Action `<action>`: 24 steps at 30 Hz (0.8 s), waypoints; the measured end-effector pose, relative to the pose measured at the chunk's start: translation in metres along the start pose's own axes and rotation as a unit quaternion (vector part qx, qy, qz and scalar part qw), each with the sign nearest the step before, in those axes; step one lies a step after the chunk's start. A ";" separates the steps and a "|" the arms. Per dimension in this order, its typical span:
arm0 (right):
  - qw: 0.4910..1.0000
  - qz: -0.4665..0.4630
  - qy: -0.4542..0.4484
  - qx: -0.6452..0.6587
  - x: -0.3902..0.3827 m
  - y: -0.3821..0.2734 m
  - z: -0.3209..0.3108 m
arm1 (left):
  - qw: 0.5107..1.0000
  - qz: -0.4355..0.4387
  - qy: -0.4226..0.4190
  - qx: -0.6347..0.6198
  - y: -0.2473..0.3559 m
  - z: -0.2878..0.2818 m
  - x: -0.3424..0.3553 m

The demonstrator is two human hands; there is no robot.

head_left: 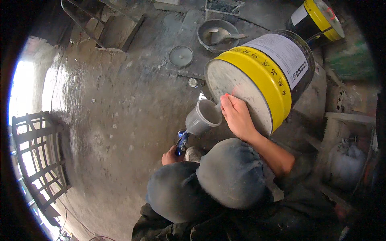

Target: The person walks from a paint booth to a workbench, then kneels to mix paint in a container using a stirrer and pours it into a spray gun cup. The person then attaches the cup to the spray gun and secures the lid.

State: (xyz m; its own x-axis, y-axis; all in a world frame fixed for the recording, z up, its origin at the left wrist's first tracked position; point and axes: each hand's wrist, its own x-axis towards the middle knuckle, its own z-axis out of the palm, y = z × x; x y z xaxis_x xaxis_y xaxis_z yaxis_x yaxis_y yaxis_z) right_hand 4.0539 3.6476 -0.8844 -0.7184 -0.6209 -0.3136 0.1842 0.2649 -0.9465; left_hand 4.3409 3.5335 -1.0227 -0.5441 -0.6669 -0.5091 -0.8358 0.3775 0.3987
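My left hand (172,156), beside my left knee, is closed around a blue spray gun (181,143). On top of the gun sits an open grey plastic cup (197,120), tilted toward the right. A large black and yellow drum (261,66) leans over with its pale round end toward me. My right hand (238,114) is closed in front of that end, beside the cup's rim. A short greyish piece (218,106) shows between the fingers and the cup. I cannot make out what it is. The cup's contents are hidden.
A dark bowl (204,45) with a scraper-like tool (222,36) and a round grey lid-like disc (181,56) lie ahead. Near them is a small metallic can (193,82). Another yellow drum (315,20) stands far right. A slatted rack (40,140) is at left, a metal-framed cart (108,30) far left.
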 end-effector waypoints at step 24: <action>0.997 0.049 0.025 0.051 0.007 0.019 0.022 | 1.000 0.002 0.006 -0.022 0.018 -0.009 -0.005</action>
State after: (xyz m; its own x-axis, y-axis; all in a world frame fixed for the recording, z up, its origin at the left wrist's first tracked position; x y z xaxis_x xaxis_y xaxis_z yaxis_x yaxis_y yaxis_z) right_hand 4.0674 3.6322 -0.9062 -0.7261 -0.5573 -0.4027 0.3206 0.2438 -0.9153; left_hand 4.3292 3.5373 -1.0059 -0.5456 -0.6734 -0.4988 -0.8299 0.3515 0.4332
